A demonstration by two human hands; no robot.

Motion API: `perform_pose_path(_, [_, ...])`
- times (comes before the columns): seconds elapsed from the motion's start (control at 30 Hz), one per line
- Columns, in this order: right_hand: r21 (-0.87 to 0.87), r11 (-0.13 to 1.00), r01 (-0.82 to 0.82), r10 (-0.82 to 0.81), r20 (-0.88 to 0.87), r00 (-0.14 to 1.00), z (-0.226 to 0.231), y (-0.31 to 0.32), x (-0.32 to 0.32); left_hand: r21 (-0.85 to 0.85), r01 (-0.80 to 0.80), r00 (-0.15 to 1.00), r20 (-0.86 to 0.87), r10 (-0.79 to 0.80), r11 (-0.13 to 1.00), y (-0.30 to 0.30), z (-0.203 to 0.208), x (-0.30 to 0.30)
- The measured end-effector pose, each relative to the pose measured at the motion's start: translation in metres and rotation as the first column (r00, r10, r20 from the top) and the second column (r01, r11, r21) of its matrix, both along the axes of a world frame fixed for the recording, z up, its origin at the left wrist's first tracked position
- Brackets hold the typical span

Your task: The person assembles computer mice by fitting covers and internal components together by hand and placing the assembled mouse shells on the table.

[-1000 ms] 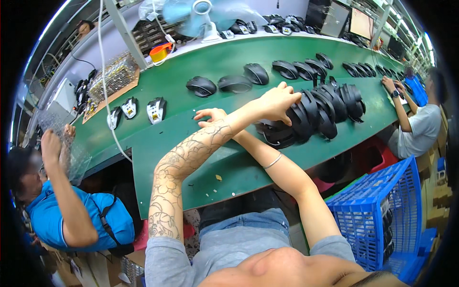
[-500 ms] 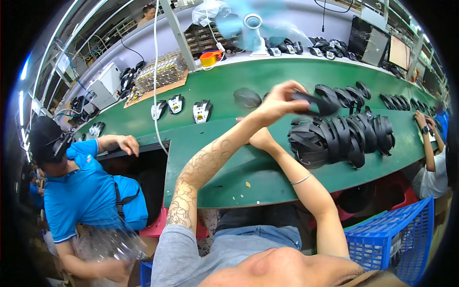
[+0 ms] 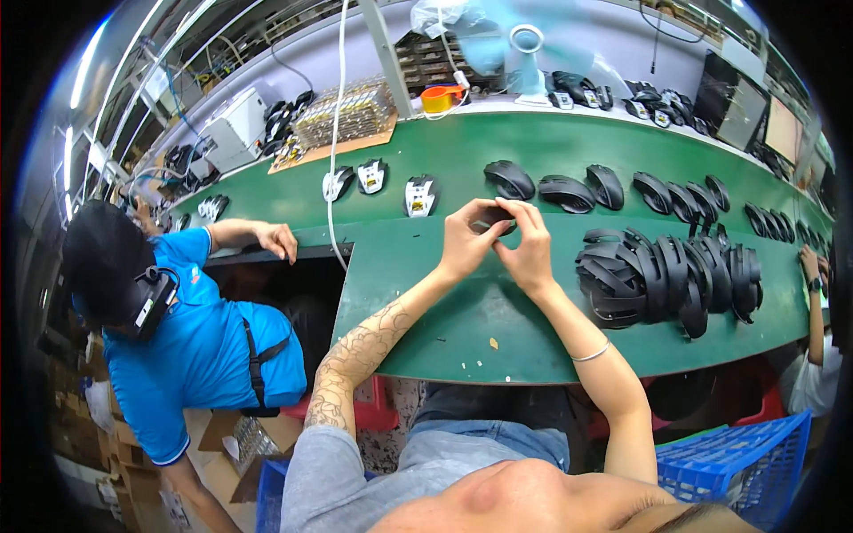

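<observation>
My left hand (image 3: 464,242) and my right hand (image 3: 529,246) meet above the green bench, fingertips closed around a small dark plastic piece (image 3: 490,218). Fingers cover much of the piece, so its full shape cannot be made out. Just beyond my hands lie black computer mice, among them one mouse (image 3: 509,179) directly behind, and another (image 3: 566,194) to its right. Right of my right hand is a heap of curved black plastic shell parts (image 3: 666,277). A mouse with a white underside (image 3: 420,195) lies to the left.
A white cable (image 3: 336,142) hangs down at the left. Beside me a co-worker in a blue shirt (image 3: 200,338) leans over; another person's hand (image 3: 810,265) is at the far right. A blue crate (image 3: 737,462) stands at lower right. A running fan (image 3: 526,53) is at the back.
My left hand has come back from above the shell heap with the black piece, and my right hand has joined it. The view has shifted left. The co-worker's lower arm has moved down.
</observation>
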State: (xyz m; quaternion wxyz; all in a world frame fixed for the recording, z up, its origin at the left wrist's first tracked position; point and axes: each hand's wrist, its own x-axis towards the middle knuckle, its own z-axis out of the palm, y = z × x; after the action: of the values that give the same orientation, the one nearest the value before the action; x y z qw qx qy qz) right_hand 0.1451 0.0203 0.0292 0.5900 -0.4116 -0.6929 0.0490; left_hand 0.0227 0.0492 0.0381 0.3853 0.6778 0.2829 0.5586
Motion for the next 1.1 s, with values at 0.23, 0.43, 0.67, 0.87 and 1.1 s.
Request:
perform_pose_path(0.23, [-0.024, 0.997, 0.069, -0.071, -0.096, 0.993, 0.009, -0.001, 0.005, -0.113, 0.046, 0.996, 0.084, -0.036, 0.992, -0.002, -0.005, -0.005])
perform_pose_path(0.43, [-0.004, 0.999, -0.053, 0.053, -0.020, 0.998, 0.006, -0.002, 0.004, -0.095, 0.005, 0.993, 0.114, 0.006, 0.995, 0.005, -0.012, -0.010])
perform_pose_path(0.67, [0.140, 0.988, 0.058, -0.058, -0.007, 0.998, 0.012, -0.003, 0.010, -0.101, -0.035, 0.998, 0.047, 0.040, 0.994, 0.043, -0.002, -0.021])
perform_pose_path(0.87, [0.240, 0.970, -0.034, 0.013, 0.089, 0.996, 0.011, -0.007, -0.006, 0.175, -0.820, 0.332, -0.631, 0.701, 0.545, 0.112, -0.021, -0.070])
perform_pose_path(1.1, [0.177, 0.984, -0.027, 0.015, 0.067, 0.998, 0.008, -0.009, -0.003, -0.073, -0.794, 0.416, -0.789, 0.452, 0.604, 0.116, -0.008, -0.066])
